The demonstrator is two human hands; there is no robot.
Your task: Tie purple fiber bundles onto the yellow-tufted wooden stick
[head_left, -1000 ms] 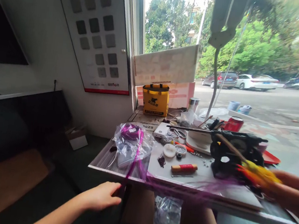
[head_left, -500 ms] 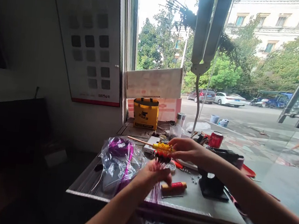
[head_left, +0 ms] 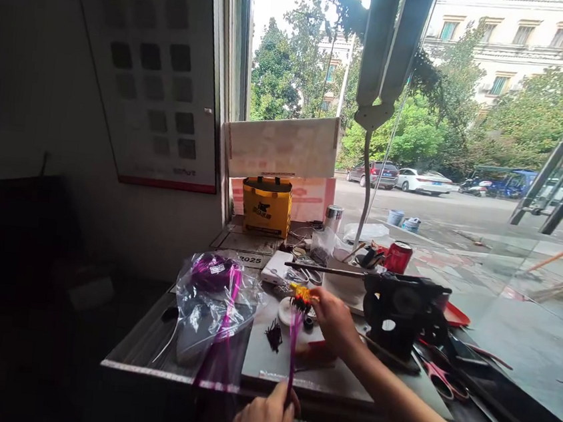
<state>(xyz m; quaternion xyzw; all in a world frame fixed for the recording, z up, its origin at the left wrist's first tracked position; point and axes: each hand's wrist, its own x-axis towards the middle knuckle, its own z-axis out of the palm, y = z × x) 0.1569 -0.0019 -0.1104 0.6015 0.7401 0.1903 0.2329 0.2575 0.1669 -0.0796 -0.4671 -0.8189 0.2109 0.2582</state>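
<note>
My right hand (head_left: 334, 319) is closed on a small yellow, orange and black bundle (head_left: 301, 298), held a little above the tabletop. Purple threads (head_left: 293, 350) run straight down from the bundle. Their lower part is gripped by my left hand (head_left: 264, 418), whose fingers are closed near the table's front edge. Behind the bundle lies a round white dish (head_left: 285, 311). Left of the threads is a cluster of dark thin pieces (head_left: 273, 336). A red spool (head_left: 317, 354) lies partly hidden under my right hand.
A clear plastic bag with purple thread (head_left: 215, 291) lies at left. On the right stands a black machine (head_left: 394, 317) with a long rod, and beside it pink-handled scissors (head_left: 442, 379). Toward the window are a yellow bag (head_left: 265, 209), a red can (head_left: 398, 257) and a white box (head_left: 276, 266).
My left hand has slid down the threads to the table edge, drawing them into a narrow strand. My right hand has come lower with the bundle. The view has shifted slightly.
</note>
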